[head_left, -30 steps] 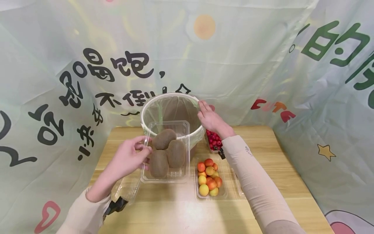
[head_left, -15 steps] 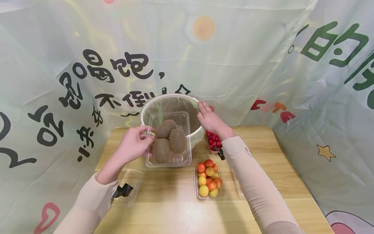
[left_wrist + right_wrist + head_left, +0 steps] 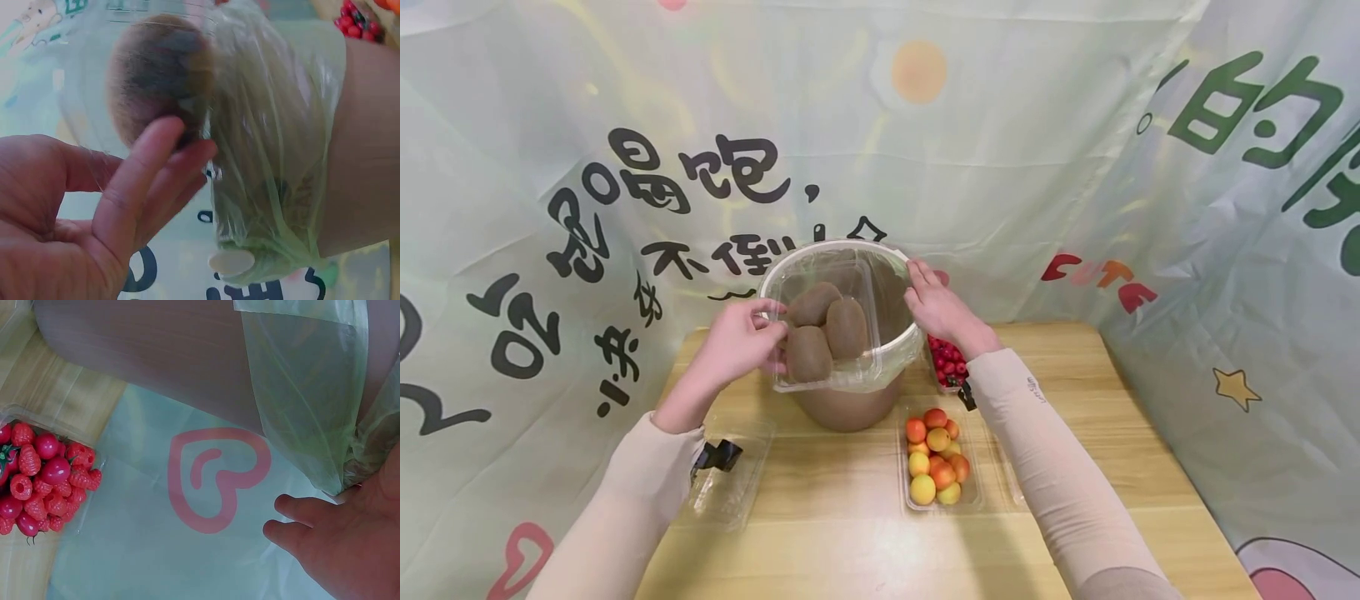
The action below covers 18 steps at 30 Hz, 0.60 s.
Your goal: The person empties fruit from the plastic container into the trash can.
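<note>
Three kiwis (image 3: 818, 340) in a clear box (image 3: 854, 367) sit just beside the left hand (image 3: 739, 343), which pinches the box's side; the right hand (image 3: 943, 308), fingers straight, touches the bin (image 3: 850, 410).

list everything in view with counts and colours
table: 1, tan wood, below
bin: 1, brown, on table
bin liner: 1, pale green, over bin
kiwi box: 1, clear, at bin's mouth
kiwifruit: 3, brown, in kiwi box
fruit boxes: 2, clear, right of bin
small round fruits: about 12, red to yellow, nearer fruit box
raspberries: many, red, farther fruit box
cherry tomatoes: several, red, among raspberries
plastic boxes or lids: 2, clear, table's left and right
cloth backdrop: 1, pale green, behind
wrist cameras: 2, black, wrists
sleeves: 2, beige, arms
left hand: 1, pinching kiwi box
right hand: 1, at bin's right
</note>
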Tool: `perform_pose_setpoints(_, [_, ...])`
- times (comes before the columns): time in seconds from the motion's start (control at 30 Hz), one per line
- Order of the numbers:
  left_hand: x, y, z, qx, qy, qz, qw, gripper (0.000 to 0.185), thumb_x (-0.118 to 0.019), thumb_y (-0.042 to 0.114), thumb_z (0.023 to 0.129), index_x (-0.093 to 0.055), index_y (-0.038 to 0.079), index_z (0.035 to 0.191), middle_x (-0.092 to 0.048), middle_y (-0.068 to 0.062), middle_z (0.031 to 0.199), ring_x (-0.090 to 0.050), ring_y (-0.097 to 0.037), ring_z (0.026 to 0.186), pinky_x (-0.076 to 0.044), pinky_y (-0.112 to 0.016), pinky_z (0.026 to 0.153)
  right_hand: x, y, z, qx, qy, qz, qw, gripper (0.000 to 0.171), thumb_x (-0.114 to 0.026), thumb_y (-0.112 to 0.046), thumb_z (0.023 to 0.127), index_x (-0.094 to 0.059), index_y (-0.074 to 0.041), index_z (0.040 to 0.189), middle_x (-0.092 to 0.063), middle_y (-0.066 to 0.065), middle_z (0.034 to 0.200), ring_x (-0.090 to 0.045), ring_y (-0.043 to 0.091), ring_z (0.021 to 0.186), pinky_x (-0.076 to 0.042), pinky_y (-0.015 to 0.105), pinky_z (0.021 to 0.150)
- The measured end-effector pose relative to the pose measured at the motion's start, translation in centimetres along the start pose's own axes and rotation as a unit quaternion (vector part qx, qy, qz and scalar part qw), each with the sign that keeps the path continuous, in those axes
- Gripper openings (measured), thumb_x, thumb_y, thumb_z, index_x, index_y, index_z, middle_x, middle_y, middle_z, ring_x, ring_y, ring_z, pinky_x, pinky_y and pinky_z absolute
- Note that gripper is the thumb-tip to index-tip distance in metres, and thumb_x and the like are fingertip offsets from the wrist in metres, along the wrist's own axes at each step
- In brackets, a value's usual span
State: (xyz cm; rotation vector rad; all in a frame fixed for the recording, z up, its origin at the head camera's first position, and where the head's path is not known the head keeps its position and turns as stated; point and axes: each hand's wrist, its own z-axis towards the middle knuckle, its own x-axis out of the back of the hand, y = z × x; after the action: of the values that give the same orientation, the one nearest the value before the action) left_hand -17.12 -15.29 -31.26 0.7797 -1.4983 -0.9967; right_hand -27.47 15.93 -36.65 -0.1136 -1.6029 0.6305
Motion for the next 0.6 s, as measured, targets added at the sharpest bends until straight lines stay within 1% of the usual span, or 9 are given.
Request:
perform_pose_setpoints(0.17, [0.3,0.0,1.0,0.002,0.016,-0.016,0.9997,0.037,-0.054,0.002,0.097,-0.061,-0.009,0.133,-0.078,-0.023,0.092,-0.075,-0.018,0.06,-0.066,-0.035,0.062,0.1,0.0,0.0,0.001,-0.002,-0.002,1.0,0.069,-0.02,-0.037,0.11,-0.004,-0.008,0.17,0.0,0.013,0.179,-0.005,0.032,0.166,-0.015,0.05,0.134])
perform_pose_setpoints(0.3, [0.4,0.2,1.8,0.008,0.022,-0.011,0.9997,0.038,-0.053,0.004,0.098,-0.061,-0.006,0.134,-0.079,-0.022,0.091,-0.075,-0.017,0.06,-0.065,-0.032,0.062,0.1,-0.1,-0.1,0.001,-0.001,-0.001,1.0,0.069,-0.021,-0.037,0.11,-0.005,-0.006,0.17,-0.001,0.014,0.179,-0.006,0.033,0.166,-0.014,0.049,0.135])
perform_pose_setpoints(0.4, [0.4,0.5,2.3,0.013,0.024,-0.004,0.9996,0.04,-0.053,0.006,0.099,-0.06,-0.005,0.136,-0.078,-0.025,0.098,-0.075,-0.016,0.06,-0.065,-0.031,0.062,0.1,-0.1,-0.1,0.0,0.0,-0.002,1.0,0.07,-0.021,-0.038,0.109,-0.005,-0.006,0.17,-0.002,0.014,0.179,-0.007,0.034,0.166,-0.015,0.049,0.134])
perform_pose_setpoints(0.5, [0.3,0.7,2.8,0.016,0.027,-0.014,0.9994,0.041,-0.052,0.005,0.099,-0.058,-0.005,0.138,-0.076,-0.029,0.107,-0.075,-0.016,0.061,-0.066,-0.032,0.063,0.1,-0.1,-0.1,0.0,0.001,-0.003,1.0,0.069,-0.022,-0.037,0.11,-0.006,-0.007,0.17,-0.003,0.014,0.179,-0.007,0.034,0.166,-0.016,0.05,0.134])
perform_pose_setpoints(0.57, [0.3,0.8,3.1,0.01,0.033,-0.021,0.9992,0.041,-0.051,0.004,0.099,-0.057,-0.006,0.138,-0.075,-0.03,0.109,-0.074,-0.015,0.059,-0.066,-0.033,0.063,0.0,-0.1,0.0,0.0,0.002,-0.001,1.0,0.068,-0.023,-0.035,0.11,-0.006,-0.007,0.17,-0.003,0.014,0.179,-0.007,0.034,0.165,-0.017,0.051,0.134])
perform_pose_setpoints(0.6, [0.2,0.8,3.3,0.006,0.037,-0.024,0.999,0.041,-0.051,0.004,0.099,-0.057,-0.006,0.138,-0.075,-0.031,0.107,-0.074,-0.014,0.058,-0.066,-0.033,0.062,0.0,-0.1,0.0,0.0,0.002,-0.001,1.0,0.068,-0.024,-0.034,0.11,-0.006,-0.007,0.17,-0.003,0.014,0.179,-0.007,0.034,0.165,-0.017,0.051,0.134])
